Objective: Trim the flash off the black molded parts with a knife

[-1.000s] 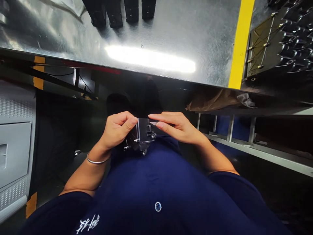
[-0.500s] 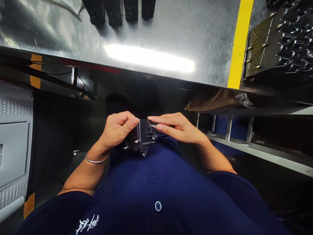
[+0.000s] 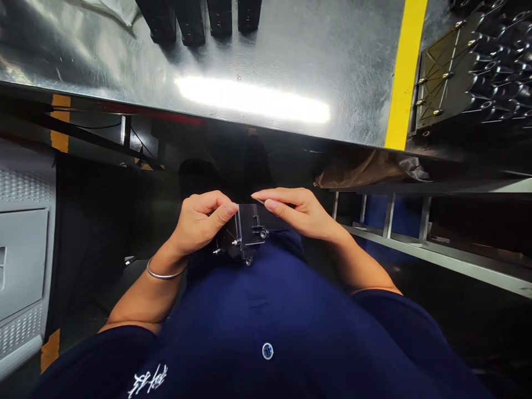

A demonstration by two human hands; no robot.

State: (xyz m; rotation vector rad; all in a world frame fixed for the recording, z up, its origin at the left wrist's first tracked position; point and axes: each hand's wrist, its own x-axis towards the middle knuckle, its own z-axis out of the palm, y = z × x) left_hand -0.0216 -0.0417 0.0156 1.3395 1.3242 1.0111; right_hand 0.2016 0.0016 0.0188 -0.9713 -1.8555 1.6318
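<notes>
The left hand [image 3: 198, 223] is closed around a small metal block [image 3: 245, 235], its thumb pressed against the block's upper edge, while the right hand [image 3: 296, 211] comes in from the other side with thumb and forefinger pinched close together at that same edge. Whether those fingers hold anything is too small to tell. The block, fitted with small bolts [image 3: 262, 234], is held below the near edge of a steel bench [image 3: 299, 50], just above a navy shirt [image 3: 266, 310]. A metal bangle [image 3: 165, 271] circles the left wrist. On the bench's far side stand 4 black pieces [image 3: 191, 16], a yellow stripe [image 3: 405, 72] crosses the bench towards its right end, and a dark studded panel [image 3: 469, 72] lies past that stripe. Under the bench, to the right, is a metal shelf [image 3: 386, 228]. The step in hand looks like fine work at the block's edge; the next move there seems to call for a steady left grip and precise right fingertips.
</notes>
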